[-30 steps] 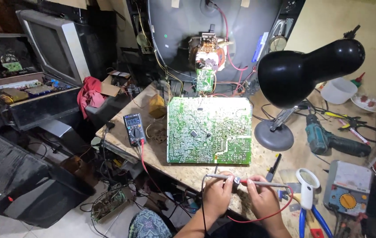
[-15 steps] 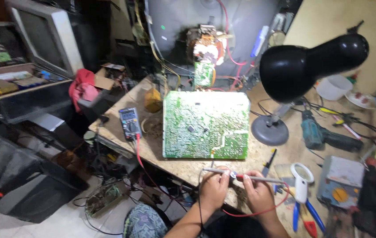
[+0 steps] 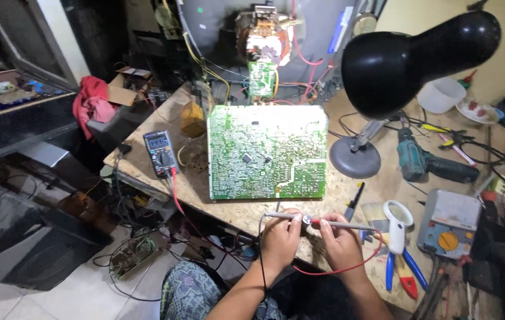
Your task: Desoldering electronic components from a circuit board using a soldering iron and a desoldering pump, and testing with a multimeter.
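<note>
My left hand [image 3: 280, 236] and my right hand [image 3: 339, 240] meet at the near edge of the workbench [image 3: 217, 204], just in front of a large green circuit board [image 3: 267, 152] lying solder side up. The left hand pinches a thin probe with a black lead [image 3: 277, 216]. The right hand grips a probe with a red lead [image 3: 347, 225], its wire looping below my wrist. The two probes meet tip to tip between my fingers. A digital multimeter [image 3: 160, 153] lies left of the board.
A black desk lamp [image 3: 409, 53] stands over the bench's right side. A teal drill [image 3: 424, 161], a white magnifier [image 3: 397, 214], pliers [image 3: 399, 269] and an analogue meter [image 3: 449, 230] lie to the right. An opened television chassis [image 3: 264, 41] stands behind. Cables and boards litter the floor.
The view has shifted nearer to the bench. Both hands stay at the near edge with the probes held together, having moved little.
</note>
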